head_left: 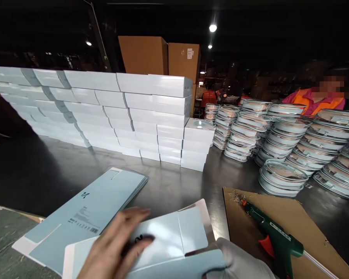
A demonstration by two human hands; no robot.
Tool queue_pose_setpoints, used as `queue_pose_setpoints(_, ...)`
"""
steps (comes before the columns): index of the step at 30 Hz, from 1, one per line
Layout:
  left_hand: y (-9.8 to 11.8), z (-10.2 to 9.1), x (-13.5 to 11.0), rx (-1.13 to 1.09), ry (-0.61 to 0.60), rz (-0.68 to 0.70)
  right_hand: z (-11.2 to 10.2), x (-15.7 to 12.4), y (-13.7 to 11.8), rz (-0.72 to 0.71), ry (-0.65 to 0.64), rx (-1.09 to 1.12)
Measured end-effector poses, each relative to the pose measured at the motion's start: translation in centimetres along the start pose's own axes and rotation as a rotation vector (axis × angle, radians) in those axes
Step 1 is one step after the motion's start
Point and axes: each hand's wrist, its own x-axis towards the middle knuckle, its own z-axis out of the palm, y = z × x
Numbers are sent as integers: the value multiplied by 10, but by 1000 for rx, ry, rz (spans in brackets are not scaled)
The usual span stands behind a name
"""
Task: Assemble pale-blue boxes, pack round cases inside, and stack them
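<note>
A light-blue cardboard box blank (163, 240), partly folded along its creases, is in front of me at the bottom of the view. My left hand (119, 244), bare, rests over its printed face with thumb and fingers apart. At the right end, my right hand (238, 259) in a pale glove grips the blank by a side panel; some of its fingers are hidden. A stack of flat light-blue box blanks (84, 213), with a black logo and small print, lies to the left, partly behind my left hand.
Stacked white boxes (151, 104) form a wall across the table (174, 178). A green glue gun (276, 232) lies on a cardboard sheet (238, 224) at right. Behind it rise piles of round packaged items (285, 174). A person (311, 100) in an orange vest is beyond them.
</note>
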Motion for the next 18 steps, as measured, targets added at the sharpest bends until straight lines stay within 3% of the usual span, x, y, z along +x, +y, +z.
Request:
queue_pose_setpoints(3, 5, 5, -2, -220, -326, 31, -4, -3, -8, 1, 72, -53)
queue_pose_setpoints(5, 12, 5, 9, -434, -516, -39, -5, 0, -15, -30, 149, -162)
queue_pose_setpoints(7, 16, 5, 25, -637, -602, -195, -8, 6, -21, -189, 401, -357)
queue_pose_setpoints(8, 17, 7, 33, -711, -564, -278, -9, 9, -23, -293, 591, -473)
queue_pose_setpoints(10, 14, 16, 46, -804, -357, -416, -13, 16, -23, -445, 898, -615)
queue_pose_setpoints(12, 11, 31, 52, -852, -161, -500, -14, 23, -19, -450, 918, -556)
queue_pose_setpoints(14, 12, 47, 54, -863, -144, -498, -13, 31, -12, -418, 830, -421)
queue_pose_setpoints(16, 15, 59, 55, -810, -166, -394, -9, 41, -4, -462, 834, -344)
queue_pose_setpoints(18, 21, 64, 58, -745, -92, -252, -5, 49, 3, -498, 880, -271)
